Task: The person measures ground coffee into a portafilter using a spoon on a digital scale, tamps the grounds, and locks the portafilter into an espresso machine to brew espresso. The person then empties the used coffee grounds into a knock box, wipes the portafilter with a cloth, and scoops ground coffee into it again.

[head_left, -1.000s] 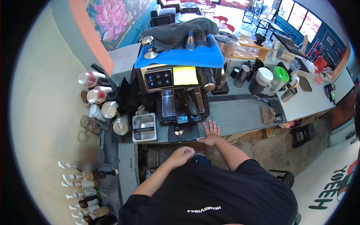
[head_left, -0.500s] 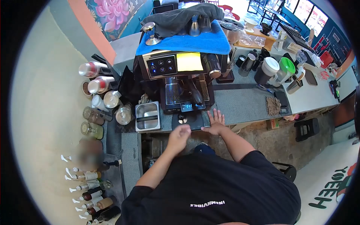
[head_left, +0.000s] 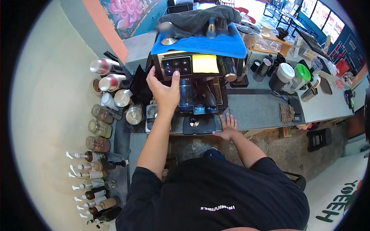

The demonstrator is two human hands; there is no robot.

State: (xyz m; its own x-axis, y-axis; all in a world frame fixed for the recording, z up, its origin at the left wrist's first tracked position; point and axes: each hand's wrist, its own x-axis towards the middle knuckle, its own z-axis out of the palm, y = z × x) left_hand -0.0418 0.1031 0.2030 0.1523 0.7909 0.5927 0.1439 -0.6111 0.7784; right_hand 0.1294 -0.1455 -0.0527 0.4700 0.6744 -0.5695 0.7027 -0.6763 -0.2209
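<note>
My left hand [head_left: 165,92] is raised to the front of the espresso machine [head_left: 169,56]. Its thumb rests at the lower buttons of the control panel [head_left: 176,66], and its fingers stretch up along the panel's left edge. Palm down, my right hand [head_left: 228,126] lies with fingers spread on the counter's front edge. Beside it is a black tamping mat [head_left: 206,126] with a tamper [head_left: 194,122] on it. A dark portafilter handle [head_left: 208,96] juts from the machine above a small scale [head_left: 205,109] with a lit display. My left forearm partly hides a steel knock box [head_left: 151,114].
Glass jars [head_left: 134,114] and several pump bottles [head_left: 92,165] line the left side. A blue towel [head_left: 200,45] with cups covers the machine's top. To the right are a steel pitcher [head_left: 262,70], lidded jugs [head_left: 300,75] and a brush [head_left: 286,112]. A black stool [head_left: 319,139] stands on the floor.
My left hand has moved from above the tamping mat up to the machine's control panel. My right hand stays flat on the counter edge. The view has shifted slightly.
</note>
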